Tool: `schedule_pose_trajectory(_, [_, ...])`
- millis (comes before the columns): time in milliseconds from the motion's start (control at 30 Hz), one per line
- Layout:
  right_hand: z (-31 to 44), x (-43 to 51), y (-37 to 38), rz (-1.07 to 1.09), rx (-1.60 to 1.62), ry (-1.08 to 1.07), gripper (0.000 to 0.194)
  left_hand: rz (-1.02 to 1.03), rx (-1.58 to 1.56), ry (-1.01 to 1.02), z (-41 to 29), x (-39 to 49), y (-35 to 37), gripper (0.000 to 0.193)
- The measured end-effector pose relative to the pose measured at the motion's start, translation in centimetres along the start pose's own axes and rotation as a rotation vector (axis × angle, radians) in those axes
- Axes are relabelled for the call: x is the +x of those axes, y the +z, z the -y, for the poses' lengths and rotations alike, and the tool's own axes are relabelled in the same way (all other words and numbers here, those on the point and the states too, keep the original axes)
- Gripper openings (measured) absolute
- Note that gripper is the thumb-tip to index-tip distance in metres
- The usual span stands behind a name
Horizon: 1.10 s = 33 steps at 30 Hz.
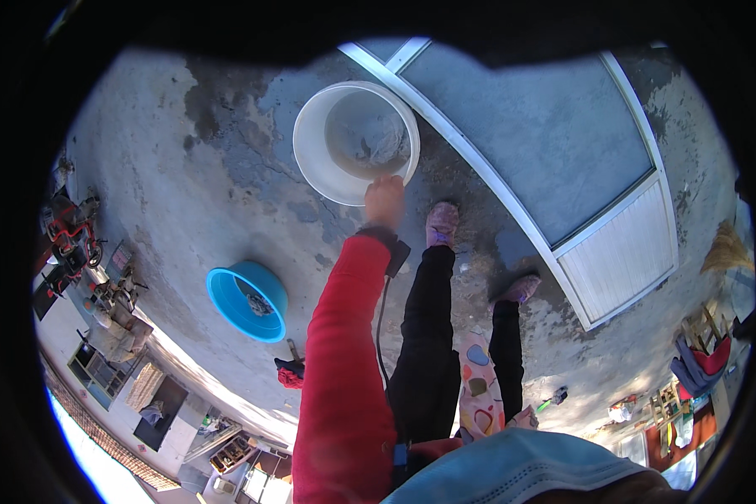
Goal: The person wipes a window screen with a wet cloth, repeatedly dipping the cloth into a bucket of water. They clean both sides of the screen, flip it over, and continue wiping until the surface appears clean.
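My left hand (385, 200), at the end of a red sleeve, grips the near rim of a white plastic bucket (312, 142). The bucket's mouth faces up toward me, and some cloudy water (365, 142) lies in the bottom. Close along the bucket's right side runs the white metal frame of a large door panel (529, 126), which has a ribbed lower section. My right hand is out of view.
A blue plastic basin (247, 301) with dark wet cloth inside sits on the concrete ground to the left. Motorbikes (72, 236) stand at the far left. A straw broom (727, 247) and a wooden chair draped with clothes (702, 362) are at the right.
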State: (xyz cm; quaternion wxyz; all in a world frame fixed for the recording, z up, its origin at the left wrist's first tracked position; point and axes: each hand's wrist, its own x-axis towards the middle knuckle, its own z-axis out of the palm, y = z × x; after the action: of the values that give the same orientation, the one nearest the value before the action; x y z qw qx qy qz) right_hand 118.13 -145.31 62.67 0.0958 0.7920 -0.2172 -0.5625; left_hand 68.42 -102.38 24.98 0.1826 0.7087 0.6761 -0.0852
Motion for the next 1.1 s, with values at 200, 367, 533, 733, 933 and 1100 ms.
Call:
schedule_pose_trajectory(200, [1.6,-0.3,0.9,-0.054,-0.062,0.001,0.046,0.056,-0.158,0.111,-6.8,-4.5,1.3,0.003])
schedule_pose_trajectory(367, [0.9,0.9,0.8,-0.013,0.016,0.033,0.046,0.400,-0.724,0.090,-4.0,-2.8,4.1,0.021])
schedule_pose_trajectory(533, [-2.9,2.3,-0.4,0.038,0.295,0.036,0.043,0.237,-0.433,-0.090,-0.5,4.9,10.4,0.076])
schedule_pose_trajectory(733, [-7.4,4.7,0.1,0.004,0.223,0.003,0.042,0.686,-0.152,-0.025,0.1,7.9,13.6,0.059])
schedule_pose_trajectory(933, [-6.2,8.1,0.4,-0.020,0.174,-0.058,0.041,0.530,-0.187,0.105,1.8,1.6,7.0,0.038])
schedule_pose_trajectory(1100, [0.3,11.4,1.5,-0.057,0.126,-0.268,0.045,0.386,-1.311,-0.405,0.1,-3.4,-1.8,0.051])
